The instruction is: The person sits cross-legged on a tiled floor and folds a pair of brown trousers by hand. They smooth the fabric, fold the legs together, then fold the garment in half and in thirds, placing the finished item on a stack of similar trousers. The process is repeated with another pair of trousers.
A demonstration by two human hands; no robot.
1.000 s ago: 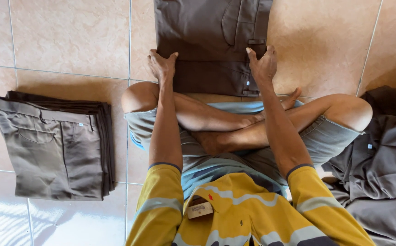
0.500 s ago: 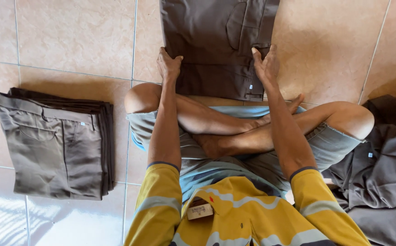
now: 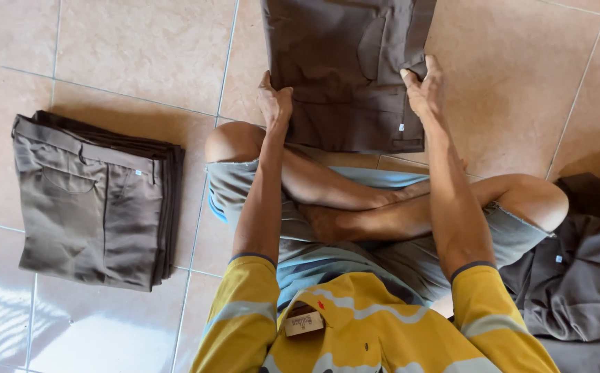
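Head view: left hand, right hand gripping brown trousers edges

Folded brown trousers stack and grey clothes heap lie on tiled floor.

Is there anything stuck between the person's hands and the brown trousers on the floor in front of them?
No, nothing visible. The left hand and right hand both rest directly on the brown fabric trousers spread on the beige floor tiles, one at each side edge. The folded stack of brown trousers lies apart, off to the left.
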